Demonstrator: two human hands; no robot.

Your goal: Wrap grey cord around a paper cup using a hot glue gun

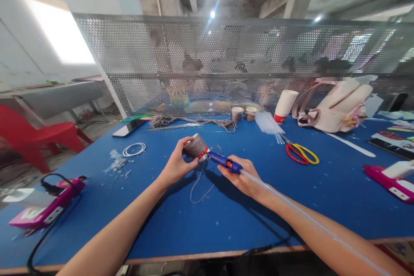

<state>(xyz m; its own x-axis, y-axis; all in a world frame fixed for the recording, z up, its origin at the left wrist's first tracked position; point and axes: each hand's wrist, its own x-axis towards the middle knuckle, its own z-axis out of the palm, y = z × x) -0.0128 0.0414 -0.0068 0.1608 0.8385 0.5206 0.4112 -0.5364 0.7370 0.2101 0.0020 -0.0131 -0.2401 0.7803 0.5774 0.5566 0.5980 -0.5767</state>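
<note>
My left hand [178,160] is closed around a paper cup [196,146] that lies tilted on its side in the air, most of its wall wound with grey cord. A red and white band of the cup shows near its right end. From there a loose tail of grey cord [191,193] hangs in a loop toward the table. My right hand [243,174] grips a blue glue gun [223,161], its tip at the cup's red band. A long clear glue stick [291,205] runs out of the gun's back and over my right forearm.
On the blue table [181,228] lie red-and-yellow scissors [302,154], glue sticks [268,123], a bundle of grey cord [194,121], a phone [128,128] and glue scraps [118,161]. Stacked paper cups [286,105] and a backpack [339,103] stand behind. Pink power strips [48,207] flank both sides.
</note>
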